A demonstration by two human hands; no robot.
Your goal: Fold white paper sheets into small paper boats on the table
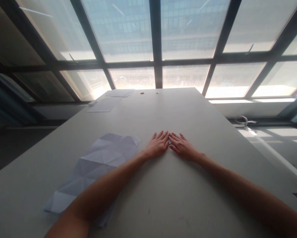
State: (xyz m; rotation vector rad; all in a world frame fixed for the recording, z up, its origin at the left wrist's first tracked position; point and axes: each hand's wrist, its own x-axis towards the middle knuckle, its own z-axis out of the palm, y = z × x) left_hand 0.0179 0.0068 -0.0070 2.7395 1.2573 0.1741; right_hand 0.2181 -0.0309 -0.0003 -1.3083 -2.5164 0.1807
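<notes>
My left hand (pixel 158 144) lies flat on the table with its fingers stretched forward. Beside it my right hand (pixel 183 147) is laid flat too, and the fingertips of both hands meet. Under and between them shows a small bit of whitish folded paper (pixel 170 141); most of it is covered by the fingers, so its shape cannot be made out. Left of my left hand, partly behind my left forearm, rests a large white sheet of paper (pixel 101 158) with many crossing creases.
The long white table (pixel 183 109) reaches toward tall windows. Several flat white sheets (pixel 104 104) lie at its far left corner. Two small round holes sit near the far edge. On the floor to the right is a coiled cable (pixel 241 120).
</notes>
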